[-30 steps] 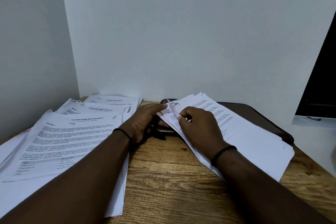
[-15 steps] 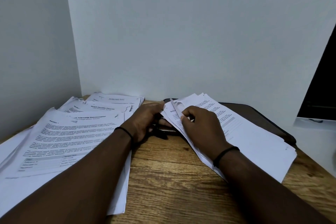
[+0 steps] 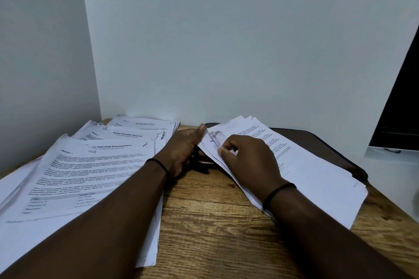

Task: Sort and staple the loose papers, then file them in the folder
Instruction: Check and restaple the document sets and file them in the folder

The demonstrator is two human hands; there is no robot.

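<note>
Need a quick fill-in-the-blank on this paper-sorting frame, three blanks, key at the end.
1. Both hands work at the stack of papers that lies on the dark ____.
2. The right hand lifts the stack's top ____.
3. The left hand and the right each wear a black ____ at the wrist.

Missing words: folder; sheet; band
</note>
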